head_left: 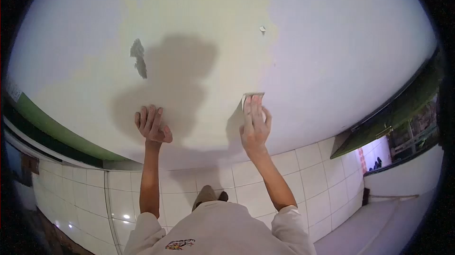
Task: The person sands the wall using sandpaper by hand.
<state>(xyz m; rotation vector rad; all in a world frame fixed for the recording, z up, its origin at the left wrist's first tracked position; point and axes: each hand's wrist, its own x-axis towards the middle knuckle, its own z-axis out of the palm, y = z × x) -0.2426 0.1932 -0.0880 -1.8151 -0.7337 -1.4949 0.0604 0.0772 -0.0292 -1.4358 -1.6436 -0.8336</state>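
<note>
In the head view, my right hand (pixel 256 127) presses what looks like a folded piece of sandpaper (pixel 245 97) against the painted wall (pixel 227 65). Its pale top edge shows beyond my fingertips, while my palm hides most of the sheet. My left hand (pixel 154 124) is raised at the wall, to the left of the sandpaper, with its fingers apart and slightly bent. Nothing is in it; whether the fingertips touch the wall I cannot tell. Dust whitens the fingers of both hands. A grey bare patch (pixel 139 58) lies above my left hand.
A small chipped spot (pixel 262 29) marks the wall higher up. Yellowish and pale lilac paint areas meet there. To the right stands a dark green door (pixel 374 131) opening on another room. A green-edged frame (pixel 61 129) runs along the left. White tiles (pixel 256 195) cover the floor.
</note>
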